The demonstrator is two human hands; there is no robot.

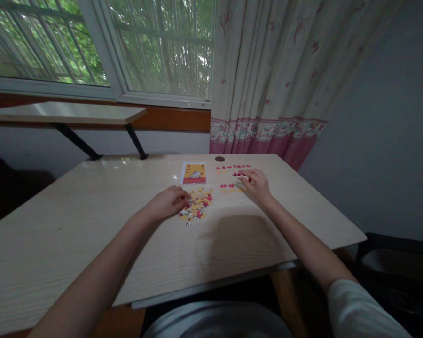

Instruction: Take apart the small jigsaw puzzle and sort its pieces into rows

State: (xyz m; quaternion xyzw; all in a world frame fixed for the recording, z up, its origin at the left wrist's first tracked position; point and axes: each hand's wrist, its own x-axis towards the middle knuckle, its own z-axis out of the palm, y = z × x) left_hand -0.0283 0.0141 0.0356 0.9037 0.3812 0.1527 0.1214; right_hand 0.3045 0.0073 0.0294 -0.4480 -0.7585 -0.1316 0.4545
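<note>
A loose pile of jigsaw puzzle pieces point(199, 204), red, yellow and white, lies on the table point(102, 206). My left hand point(169, 202) rests at the pile's left edge with its fingers curled together; whether a piece is between them is hidden. To the right, my right hand point(256, 184) pinches at a dark red puzzle piece point(237, 174) among the sorted pieces. Beyond it runs a row of red pieces point(232, 167). Nearer me are a couple of red pieces point(227, 186) and some yellow pieces point(229, 191). A picture card point(193, 173) with a yellow and red print lies behind the pile.
A raised shelf point(66, 112) on black legs stands at the table's back left. Behind the card is a round cable hole point(220, 159). A curtain point(264, 94) hangs at the back beside the window point(155, 51). A dark chair point(402, 267) stands at the right.
</note>
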